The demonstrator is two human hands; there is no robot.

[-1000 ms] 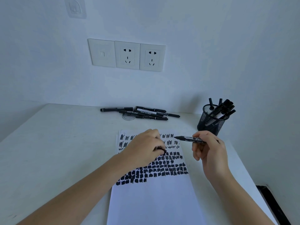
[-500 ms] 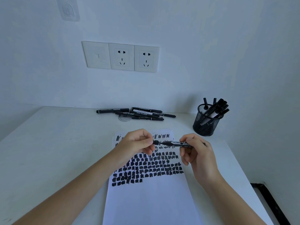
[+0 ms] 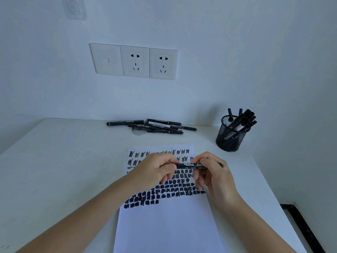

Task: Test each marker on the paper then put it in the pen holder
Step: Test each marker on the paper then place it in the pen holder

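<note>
Your left hand (image 3: 155, 172) and right hand (image 3: 213, 174) meet above the upper half of the paper (image 3: 164, 225), both closed on one black marker (image 3: 191, 165) held level between them. Your left grip pinches the marker's left end with thumb and fingertips; whether a cap sits under those fingers, I cannot tell. Your right grip wraps the barrel's right end, printed label facing up. The marker is clear of the paper, not touching it.

The paper lies flat on the table (image 3: 63, 170), its upper part covered with rows of black scribbles and blocks, its lower part blank. Beyond the paper, against the wall, a loose pile of markers (image 3: 155, 126) lies on the table. To the right of the paper and behind it stands the black mesh pen holder (image 3: 230, 137), upright, with several markers standing in it. Above the pile, three wall plates (image 3: 134, 61) are mounted side by side.
</note>
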